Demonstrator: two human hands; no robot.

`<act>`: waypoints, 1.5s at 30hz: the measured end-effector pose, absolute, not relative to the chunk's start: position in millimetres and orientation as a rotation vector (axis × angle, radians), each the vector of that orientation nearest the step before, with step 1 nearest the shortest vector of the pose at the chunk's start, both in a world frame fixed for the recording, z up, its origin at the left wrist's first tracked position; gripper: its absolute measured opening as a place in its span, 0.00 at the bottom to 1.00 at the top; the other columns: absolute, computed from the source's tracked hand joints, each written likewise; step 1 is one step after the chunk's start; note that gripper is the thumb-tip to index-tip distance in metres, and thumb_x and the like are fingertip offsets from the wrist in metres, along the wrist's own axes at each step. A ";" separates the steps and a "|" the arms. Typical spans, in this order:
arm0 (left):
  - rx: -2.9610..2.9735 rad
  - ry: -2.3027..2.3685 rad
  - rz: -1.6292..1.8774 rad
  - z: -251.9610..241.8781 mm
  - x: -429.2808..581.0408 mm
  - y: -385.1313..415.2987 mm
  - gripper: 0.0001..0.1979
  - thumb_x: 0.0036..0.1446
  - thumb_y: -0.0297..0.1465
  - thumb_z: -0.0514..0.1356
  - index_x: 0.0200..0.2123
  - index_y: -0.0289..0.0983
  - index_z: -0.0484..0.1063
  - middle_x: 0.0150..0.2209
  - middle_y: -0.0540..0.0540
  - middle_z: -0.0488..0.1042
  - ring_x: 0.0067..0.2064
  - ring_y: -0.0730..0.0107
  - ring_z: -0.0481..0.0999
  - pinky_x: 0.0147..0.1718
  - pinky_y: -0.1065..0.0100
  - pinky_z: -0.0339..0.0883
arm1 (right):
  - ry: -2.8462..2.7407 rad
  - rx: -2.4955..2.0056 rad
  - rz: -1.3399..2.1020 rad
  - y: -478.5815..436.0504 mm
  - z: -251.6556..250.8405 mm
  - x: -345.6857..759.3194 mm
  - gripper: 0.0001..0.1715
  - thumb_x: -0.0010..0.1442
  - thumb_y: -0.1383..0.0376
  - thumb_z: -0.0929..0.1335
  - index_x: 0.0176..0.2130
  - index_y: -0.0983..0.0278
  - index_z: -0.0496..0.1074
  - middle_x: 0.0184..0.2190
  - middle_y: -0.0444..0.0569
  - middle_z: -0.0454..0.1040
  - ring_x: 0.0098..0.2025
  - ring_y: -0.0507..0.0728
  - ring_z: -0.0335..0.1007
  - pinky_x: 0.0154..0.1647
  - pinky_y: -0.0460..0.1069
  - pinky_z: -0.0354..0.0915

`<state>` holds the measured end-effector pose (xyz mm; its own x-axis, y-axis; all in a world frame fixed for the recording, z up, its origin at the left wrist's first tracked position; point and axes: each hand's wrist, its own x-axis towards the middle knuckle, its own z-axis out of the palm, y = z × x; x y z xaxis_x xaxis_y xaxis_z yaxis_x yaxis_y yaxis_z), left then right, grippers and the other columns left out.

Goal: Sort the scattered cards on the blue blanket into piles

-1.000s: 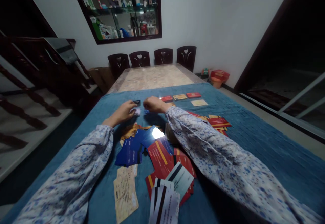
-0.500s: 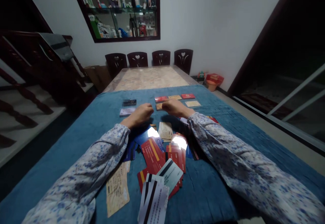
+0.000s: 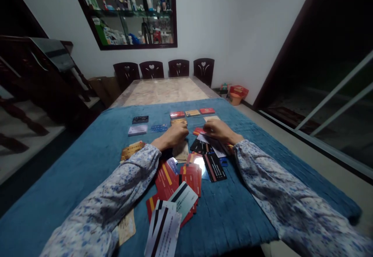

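Observation:
My left hand [image 3: 175, 136] is closed above the table, just in front of a gold card stack [image 3: 178, 122]. My right hand [image 3: 219, 130], also closed, is at the near edge of a cream card [image 3: 211, 118] and beside red cards [image 3: 198, 131]. The fingertips of both hands are hidden, so anything in them cannot be made out. Below the hands lies a loose heap: black cards [image 3: 215, 167], red cards [image 3: 166, 179], a pale green card [image 3: 184, 199] and whitish cards [image 3: 163, 231]. A cream stack [image 3: 181, 152] is partly behind my left wrist.
On the blue cloth [image 3: 87, 164] stand black cards [image 3: 140, 119], lilac cards [image 3: 138, 130], blue cards [image 3: 159, 127] and red stacks [image 3: 207, 110] in rows. Gold cards [image 3: 131, 150] lie by my left sleeve. Several chairs [image 3: 204, 70] stand at the far table end.
Both hands have moved right; the right one has left the gold stack and is now by the cream card. Blue cards and gold cards at left have come into view. The view has turned slightly right.

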<state>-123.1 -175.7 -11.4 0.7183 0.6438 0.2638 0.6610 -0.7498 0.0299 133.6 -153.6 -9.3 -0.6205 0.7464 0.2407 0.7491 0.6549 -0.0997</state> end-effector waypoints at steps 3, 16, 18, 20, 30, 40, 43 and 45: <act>-2.875 -1.068 -0.368 -13.2 -106.3 -179.4 0.12 0.64 0.24 0.55 0.34 0.36 0.79 0.37 0.41 0.77 0.40 0.64 0.75 0.41 0.65 0.67 | -2.586 -1.271 0.023 -155.9 -17.6 145.7 0.12 0.64 0.69 0.66 0.39 0.65 0.81 0.39 0.54 0.78 0.40 0.56 0.69 0.38 0.48 0.56; -2.920 -1.006 -0.122 -19.8 -61.7 -201.4 0.15 0.63 0.25 0.56 0.51 0.38 0.75 0.51 0.39 0.74 0.52 0.56 0.70 0.49 0.58 0.65 | -2.602 -1.397 -0.003 -169.3 -22.4 160.8 0.15 0.68 0.65 0.65 0.39 0.63 0.82 0.40 0.54 0.79 0.43 0.57 0.71 0.38 0.48 0.58; -2.899 -1.030 -0.082 -19.8 -61.6 -201.8 0.16 0.63 0.25 0.55 0.52 0.38 0.75 0.51 0.39 0.74 0.52 0.56 0.70 0.49 0.57 0.64 | -2.633 -1.415 -0.018 -171.0 -20.4 160.4 0.16 0.69 0.65 0.64 0.39 0.63 0.82 0.40 0.54 0.79 0.43 0.57 0.72 0.37 0.48 0.57; -2.876 -1.050 -0.046 -17.9 -62.0 -202.8 0.17 0.63 0.24 0.54 0.52 0.38 0.75 0.51 0.38 0.73 0.53 0.55 0.70 0.49 0.56 0.64 | -2.664 -1.423 -0.027 -172.3 -18.1 160.3 0.16 0.68 0.66 0.64 0.39 0.64 0.82 0.39 0.55 0.80 0.43 0.57 0.72 0.36 0.48 0.57; -2.833 -1.167 -0.029 -14.5 -60.7 -206.5 0.15 0.70 0.29 0.49 0.47 0.33 0.76 0.49 0.35 0.76 0.49 0.55 0.72 0.46 0.57 0.63 | -2.744 -1.364 -0.008 -179.6 -8.4 160.0 0.11 0.60 0.69 0.67 0.35 0.64 0.81 0.37 0.54 0.81 0.39 0.58 0.73 0.33 0.49 0.55; -2.785 -1.310 -0.189 -20.7 -63.8 -205.3 0.23 0.70 0.48 0.52 0.49 0.36 0.76 0.55 0.36 0.74 0.55 0.50 0.69 0.52 0.52 0.61 | -2.656 -1.068 0.260 -171.8 -25.0 166.8 0.12 0.61 0.69 0.68 0.40 0.63 0.83 0.33 0.49 0.76 0.36 0.55 0.70 0.36 0.47 0.58; -2.754 -1.347 -0.195 -21.5 -63.9 -204.3 0.23 0.69 0.48 0.53 0.50 0.37 0.76 0.56 0.35 0.73 0.57 0.49 0.67 0.53 0.50 0.61 | -2.601 -1.035 0.226 -163.2 -30.7 168.8 0.13 0.63 0.67 0.68 0.43 0.64 0.83 0.37 0.53 0.77 0.40 0.57 0.71 0.41 0.49 0.62; -2.754 -1.372 -0.178 -21.6 -63.0 -204.1 0.22 0.69 0.47 0.54 0.50 0.36 0.76 0.55 0.35 0.73 0.57 0.49 0.66 0.53 0.49 0.61 | -2.545 -1.017 0.154 -156.6 -34.4 168.4 0.15 0.66 0.65 0.68 0.47 0.65 0.82 0.43 0.57 0.79 0.46 0.60 0.70 0.49 0.52 0.64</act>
<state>-63.0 -204.1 -21.6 0.5972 0.7915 0.1300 0.7984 -0.6021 -0.0021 168.4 -156.6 -34.4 -0.6588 0.6817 0.3181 0.6385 0.7303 -0.2427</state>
